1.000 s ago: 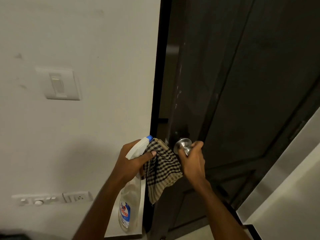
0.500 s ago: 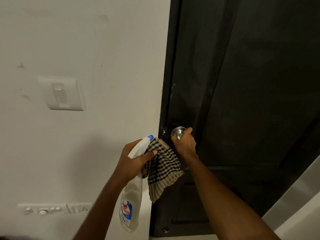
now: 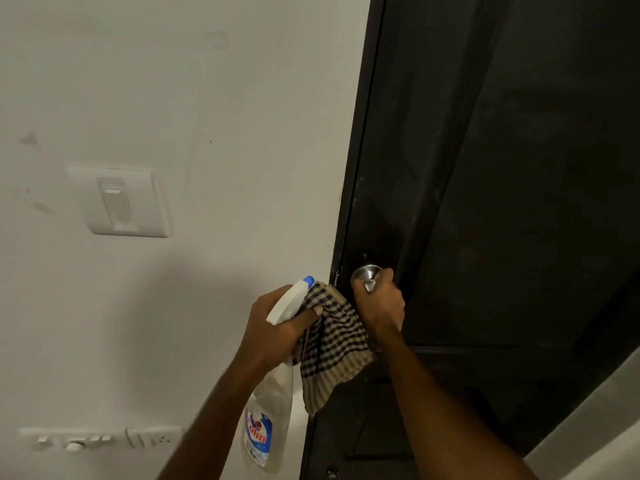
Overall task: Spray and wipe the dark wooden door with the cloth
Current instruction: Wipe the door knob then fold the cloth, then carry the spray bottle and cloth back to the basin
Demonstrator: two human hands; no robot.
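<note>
Clasping edge-side knob [image 3: 363, 274], right hand [image 3: 381, 306]; left hand [image 3: 273, 329] holds bottle [image 3: 272, 407], cloth [image 3: 332, 355]; door [image 3: 519, 168] seemingly shut.

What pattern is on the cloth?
The cloth has a dark-and-beige check, with stripes along its lower edge; head view.

Both bare forearms were extended forward and upward. The left grip [image 3: 277, 329] was curled round the neck of a spray bottle [image 3: 272, 403], its thumb pinning a checked cloth [image 3: 334, 358] against it. The right grip [image 3: 381, 308] was closed round the door knob [image 3: 363, 274].
</note>
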